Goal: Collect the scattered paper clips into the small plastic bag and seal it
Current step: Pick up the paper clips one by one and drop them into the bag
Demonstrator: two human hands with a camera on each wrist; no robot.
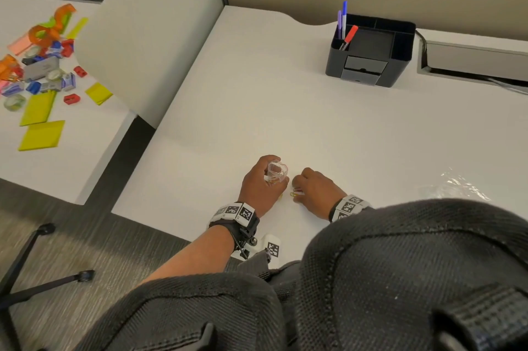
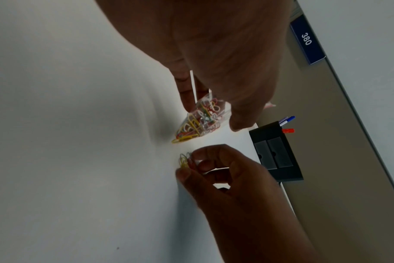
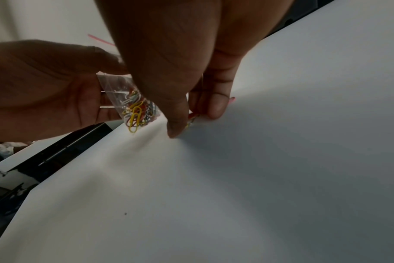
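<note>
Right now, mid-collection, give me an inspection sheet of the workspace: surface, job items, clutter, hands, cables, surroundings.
Surface: white desk, a shiny patch at its right.
Job's things: small plastic bag mouth open, holding many coloured paper clips; a few loose paper clips beside it.
Clutter: black desk organiser with pens at the back.
Grippers: left hand grips the bag; right hand pinches the loose clips on the desk.
Cables: dark cable by the desk's rear slot.
Surroundings: neighbouring desk with colourful stationery; partition panel; chair base on carpet.
</note>
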